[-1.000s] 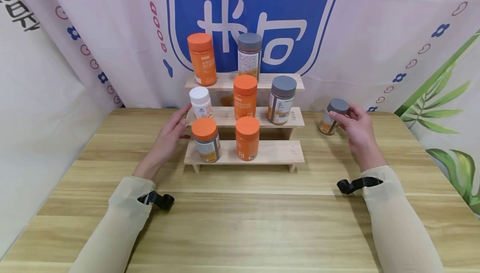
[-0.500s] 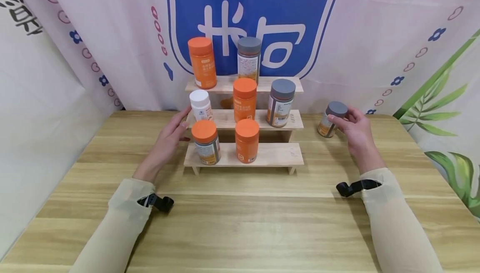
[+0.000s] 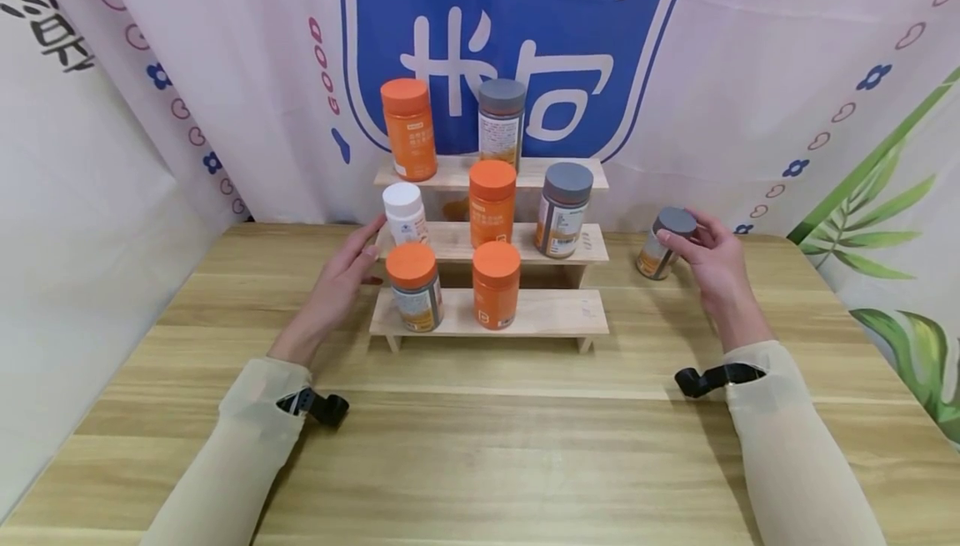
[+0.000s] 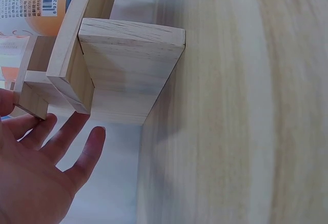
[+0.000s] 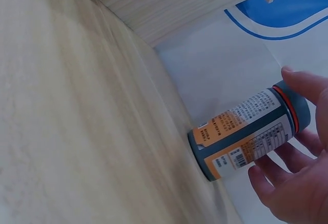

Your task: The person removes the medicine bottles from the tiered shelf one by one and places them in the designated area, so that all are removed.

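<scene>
On the right, my right hand grips a jar with a grey lid, thumb and fingers around its upper part. The right wrist view shows this jar with its base at the table surface; whether it touches is unclear. My left hand rests its fingers against the left end of a three-tier wooden display stand. From the left wrist, the spread fingers touch the ends of the stand's planks. Nearest to that hand on the middle tier is a white bottle.
Orange jars and grey-lidded jars stand on the tiers. On the bottom tier are an orange-lidded jar and an orange jar. A printed curtain hangs behind the wooden table.
The view has tilted slightly, so everything sits a little lower in the picture. Both hands keep their places, the right still holding the grey-lidded jar.
</scene>
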`<state>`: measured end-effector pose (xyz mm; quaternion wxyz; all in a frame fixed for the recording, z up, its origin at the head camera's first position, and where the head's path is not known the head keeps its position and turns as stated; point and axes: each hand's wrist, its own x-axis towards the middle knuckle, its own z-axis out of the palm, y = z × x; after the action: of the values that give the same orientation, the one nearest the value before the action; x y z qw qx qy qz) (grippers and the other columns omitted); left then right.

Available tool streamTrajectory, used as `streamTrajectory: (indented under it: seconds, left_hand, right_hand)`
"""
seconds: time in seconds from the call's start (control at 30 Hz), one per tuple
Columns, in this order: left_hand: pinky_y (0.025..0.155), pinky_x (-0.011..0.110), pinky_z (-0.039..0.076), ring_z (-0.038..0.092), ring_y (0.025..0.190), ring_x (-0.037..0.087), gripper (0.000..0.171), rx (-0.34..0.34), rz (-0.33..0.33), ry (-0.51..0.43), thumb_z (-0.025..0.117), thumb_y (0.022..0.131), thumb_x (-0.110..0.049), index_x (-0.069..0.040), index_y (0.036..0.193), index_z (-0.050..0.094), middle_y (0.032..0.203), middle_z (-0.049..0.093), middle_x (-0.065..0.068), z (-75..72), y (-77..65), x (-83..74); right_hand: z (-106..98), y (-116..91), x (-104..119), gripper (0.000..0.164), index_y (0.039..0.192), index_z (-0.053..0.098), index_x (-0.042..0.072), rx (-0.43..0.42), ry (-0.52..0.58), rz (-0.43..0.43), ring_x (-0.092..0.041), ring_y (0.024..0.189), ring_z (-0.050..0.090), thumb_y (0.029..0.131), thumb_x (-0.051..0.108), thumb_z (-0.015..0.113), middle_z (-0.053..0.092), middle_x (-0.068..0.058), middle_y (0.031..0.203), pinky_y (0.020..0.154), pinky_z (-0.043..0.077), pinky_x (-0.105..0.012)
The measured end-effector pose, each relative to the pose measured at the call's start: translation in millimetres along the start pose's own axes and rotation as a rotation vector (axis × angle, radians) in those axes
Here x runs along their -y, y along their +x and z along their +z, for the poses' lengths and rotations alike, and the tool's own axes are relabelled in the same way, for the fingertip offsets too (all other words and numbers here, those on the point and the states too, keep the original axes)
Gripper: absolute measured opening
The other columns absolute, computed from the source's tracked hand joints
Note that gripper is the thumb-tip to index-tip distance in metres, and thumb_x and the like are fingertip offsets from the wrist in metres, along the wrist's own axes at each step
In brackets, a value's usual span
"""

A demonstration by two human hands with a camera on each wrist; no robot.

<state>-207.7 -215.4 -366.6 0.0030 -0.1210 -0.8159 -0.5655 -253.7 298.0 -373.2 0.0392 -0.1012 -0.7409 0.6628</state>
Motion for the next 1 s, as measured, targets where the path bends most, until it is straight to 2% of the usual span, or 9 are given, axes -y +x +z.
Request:
streamTrajectory:
  seconds: [0.1,0.27,0.37,0.47,0.6,0.8,0.93,1.0]
  left_hand:
    - [0.106,0.056,0.049,0.030,0.158,0.039,0.056,0.000,-0.002,0.005,0.033,0.116,-0.025,-0.016,0.171,0.022,0.179,0.018,0.011,0.1,0.0,0.4]
    - [0.104,0.050,0.050,0.030,0.158,0.039,0.056,0.001,0.000,0.009,0.033,0.116,-0.026,-0.015,0.171,0.023,0.179,0.018,0.012,0.5,0.0,0.5]
    - [0.100,0.044,0.052,0.031,0.157,0.040,0.056,-0.002,0.005,0.010,0.033,0.116,-0.024,-0.014,0.171,0.023,0.178,0.019,0.013,0.9,-0.3,0.7]
    - [0.097,0.037,0.053,0.031,0.156,0.040,0.056,-0.003,0.008,0.007,0.034,0.116,-0.023,-0.012,0.170,0.024,0.178,0.020,0.014,1.4,-0.8,0.5]
    - [0.096,0.037,0.053,0.031,0.156,0.040,0.056,0.002,0.009,-0.005,0.034,0.116,-0.022,-0.011,0.170,0.024,0.178,0.019,0.015,1.6,-1.3,0.3]
    - [0.099,0.043,0.052,0.031,0.156,0.040,0.056,0.001,0.010,0.001,0.034,0.116,-0.024,-0.012,0.170,0.023,0.178,0.019,0.014,1.6,-1.4,1.3]
    - [0.100,0.043,0.050,0.030,0.157,0.039,0.057,0.001,0.011,0.007,0.033,0.117,-0.026,-0.013,0.171,0.022,0.179,0.019,0.012,0.8,-0.6,1.5]
    - [0.101,0.045,0.050,0.030,0.157,0.038,0.057,0.001,0.010,0.007,0.033,0.117,-0.026,-0.014,0.171,0.022,0.179,0.019,0.011,0.5,-0.3,0.9]
  right_hand:
    - [-1,-2,2,0.082,0.164,0.041,0.021,-0.021,0.006,-0.036,-0.011,0.137,0.048,0.094,0.032,0.082,0.047,-0.007,0.164,0.108,0.045,-0.018]
    - [-1,-6,10,0.079,0.162,0.043,0.021,-0.052,0.046,-0.098,-0.019,0.146,0.045,0.094,0.030,0.083,0.047,-0.008,0.167,0.112,0.044,-0.017]
    - [-1,-10,16,0.078,0.161,0.045,0.022,-0.076,0.021,-0.134,-0.022,0.149,0.043,0.094,0.031,0.083,0.050,-0.005,0.165,0.117,0.042,-0.023]
    - [1,-14,22,0.074,0.159,0.047,0.023,-0.104,-0.037,-0.179,-0.022,0.150,0.042,0.095,0.033,0.082,0.053,0.000,0.162,0.125,0.034,-0.033]
    - [6,-19,30,0.067,0.156,0.052,0.022,-0.121,-0.081,-0.256,-0.019,0.148,0.045,0.096,0.033,0.080,0.058,0.000,0.157,0.130,0.027,-0.038]
    - [18,-28,46,0.061,0.152,0.057,0.019,-0.095,-0.090,-0.339,-0.013,0.145,0.050,0.097,0.030,0.080,0.063,0.000,0.151,0.128,0.030,-0.035]
    - [28,-34,56,0.058,0.150,0.059,0.019,-0.076,-0.090,-0.368,-0.016,0.143,0.053,0.097,0.033,0.079,0.066,0.000,0.148,0.125,0.035,-0.034]
    - [32,-37,61,0.056,0.149,0.060,0.020,-0.054,-0.064,-0.370,-0.017,0.140,0.055,0.098,0.033,0.079,0.067,0.000,0.146,0.121,0.040,-0.030]
